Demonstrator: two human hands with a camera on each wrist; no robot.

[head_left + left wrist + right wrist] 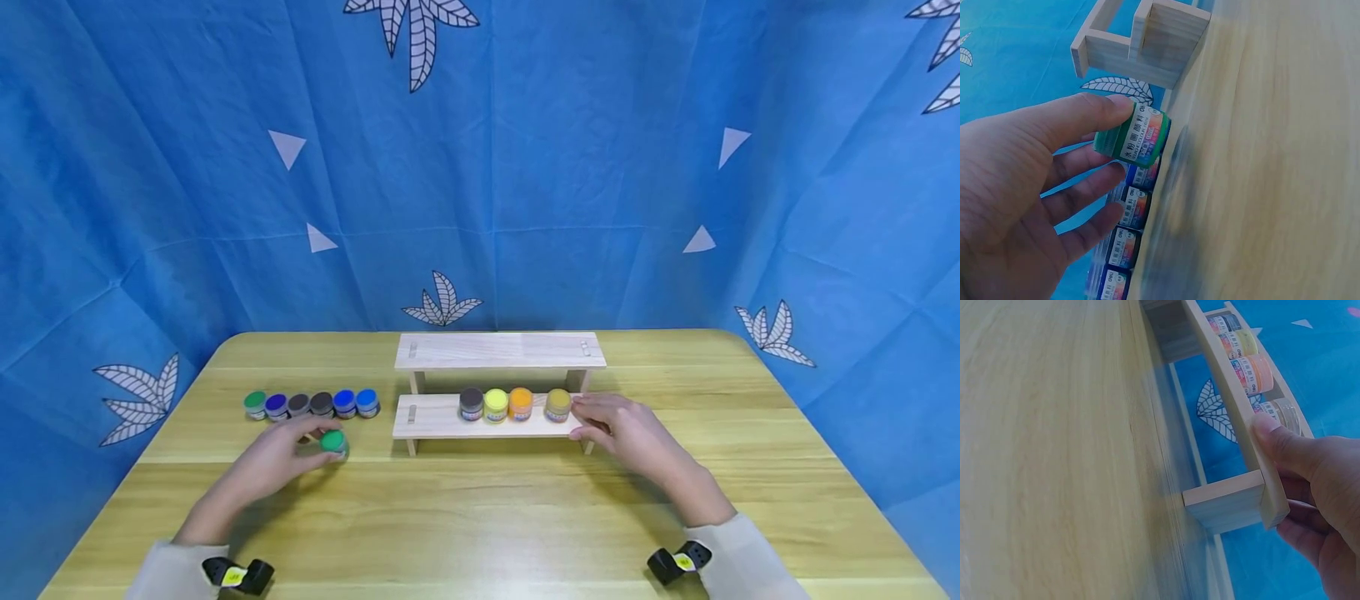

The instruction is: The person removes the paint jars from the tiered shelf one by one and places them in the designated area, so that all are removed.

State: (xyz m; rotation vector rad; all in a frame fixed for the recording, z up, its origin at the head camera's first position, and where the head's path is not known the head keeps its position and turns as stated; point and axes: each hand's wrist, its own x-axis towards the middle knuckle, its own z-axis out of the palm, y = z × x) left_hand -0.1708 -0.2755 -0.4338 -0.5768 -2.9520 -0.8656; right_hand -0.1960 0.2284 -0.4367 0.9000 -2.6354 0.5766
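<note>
Probably light, stiff, smooth-walled: green-lidded jar (pixel 333 444), pinched by left hand (pixel 277 456) between left edge of surface (pixel 480 517) and wooden stand (pixel 433 423); best gripped around lid (pixel 331 438). Stand's lower right end held by right hand (pixel 633 436).

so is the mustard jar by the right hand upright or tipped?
Upright: in the head view the mustard jar stands on the lower shelf, round top facing up, label on its side.
</note>
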